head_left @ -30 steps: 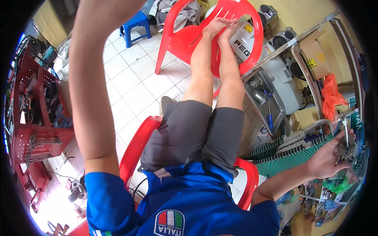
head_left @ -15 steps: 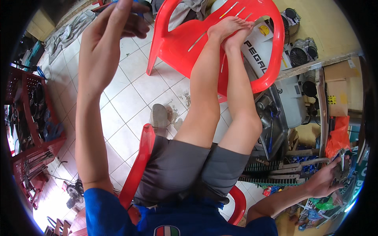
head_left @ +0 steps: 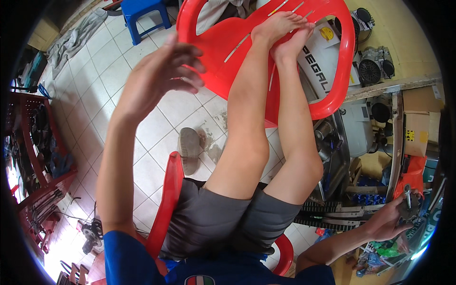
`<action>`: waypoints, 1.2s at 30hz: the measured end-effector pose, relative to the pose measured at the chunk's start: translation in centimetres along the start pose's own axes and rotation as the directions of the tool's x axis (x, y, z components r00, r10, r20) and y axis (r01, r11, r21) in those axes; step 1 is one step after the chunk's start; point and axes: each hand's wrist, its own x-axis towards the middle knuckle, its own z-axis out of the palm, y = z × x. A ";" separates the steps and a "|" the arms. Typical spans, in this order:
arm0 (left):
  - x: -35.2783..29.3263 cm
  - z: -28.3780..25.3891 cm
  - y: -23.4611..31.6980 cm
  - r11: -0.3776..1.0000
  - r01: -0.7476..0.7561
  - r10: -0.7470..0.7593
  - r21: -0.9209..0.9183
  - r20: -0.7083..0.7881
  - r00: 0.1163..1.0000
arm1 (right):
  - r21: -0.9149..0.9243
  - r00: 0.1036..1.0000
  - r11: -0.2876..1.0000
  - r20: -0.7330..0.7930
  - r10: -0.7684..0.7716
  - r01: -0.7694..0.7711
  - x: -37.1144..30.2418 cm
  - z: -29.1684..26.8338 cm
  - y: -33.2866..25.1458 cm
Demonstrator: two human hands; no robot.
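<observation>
My left hand (head_left: 161, 73) is raised in the air in front of the red plastic chair (head_left: 221, 61), its fingers apart and loosely bent, with nothing in them. Out at the far right, my right hand (head_left: 387, 221) is closed round a dark metal part (head_left: 409, 207). A shiny metal piece (head_left: 407, 191) with a round end stands up from that part; I cannot tell whether the two are joined. Behind the right hand hangs an orange-red plastic bag (head_left: 412, 173). My bare legs (head_left: 247, 118) are stretched out, feet resting on the red chair.
A grey slipper (head_left: 189, 149) lies on the white tiled floor (head_left: 109, 78). At the far left stands a red tool rack (head_left: 33, 166), with a blue stool (head_left: 142, 16) at the back. A black tray (head_left: 332, 156), compressors (head_left: 375, 64) and cardboard boxes (head_left: 418, 126) crowd the right side.
My left hand has come down and to the right, uncovering the blue stool. The right hand still holds the metal part, slightly lower in view. The view itself has shifted a little.
</observation>
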 end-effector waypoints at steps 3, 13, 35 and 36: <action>4.6 1.3 -2.6 0.994 -0.045 0.049 -0.104 0.036 0.998 | -0.011 1.000 1.000 0.013 -0.011 0.011 0.0 0.0 0.1; 21.0 4.0 -11.8 0.753 0.009 -0.011 -0.658 0.001 1.000 | -0.001 0.998 0.998 0.010 0.068 -0.068 -0.1 -0.1 0.2; 24.1 8.4 -11.5 0.894 0.316 -0.237 -0.318 0.263 0.935 | 0.163 0.997 0.985 -0.046 0.068 -0.060 -0.6 -0.6 1.7; 25.2 8.5 -11.7 0.907 0.284 -0.214 -0.311 0.240 0.947 | 0.144 0.997 0.988 -0.044 0.068 -0.061 -0.5 -0.7 1.7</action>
